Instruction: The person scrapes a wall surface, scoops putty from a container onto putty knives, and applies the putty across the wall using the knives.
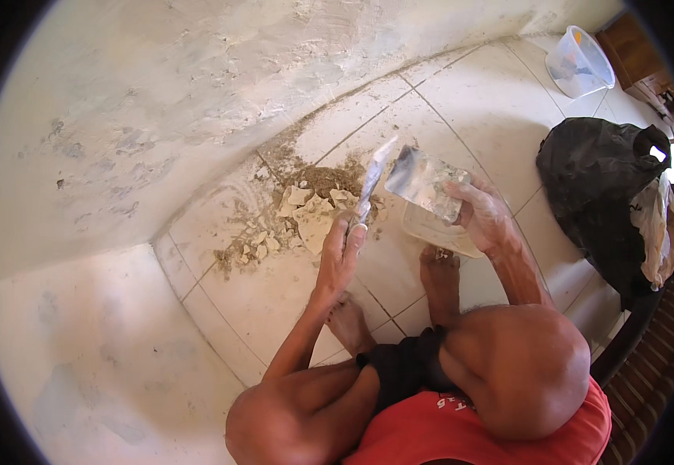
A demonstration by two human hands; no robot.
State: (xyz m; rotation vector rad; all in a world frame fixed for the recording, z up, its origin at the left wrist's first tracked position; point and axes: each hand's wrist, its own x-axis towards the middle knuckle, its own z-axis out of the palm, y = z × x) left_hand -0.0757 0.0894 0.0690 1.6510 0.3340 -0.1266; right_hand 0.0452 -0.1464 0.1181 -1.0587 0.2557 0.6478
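My left hand (342,256) is closed round a narrow metal tool (370,182), its raised tip coated white. My right hand (478,213) grips a flat, shiny metal plate (414,174) with pale paste smeared on its right part. Beneath the plate, a shallow translucent container (441,239) sits near my right foot (439,287). Beyond my left hand, broken pale flakes (314,221) and brown grit (329,177) lie on the tiled floor.
A rough white wall (166,116) runs along the left and back. A clear plastic tub (577,66) sits at top right beside brown wood (624,46). A bulging black bag (585,194) with pale plastic stands at right, near a slatted dark wooden piece (647,356).
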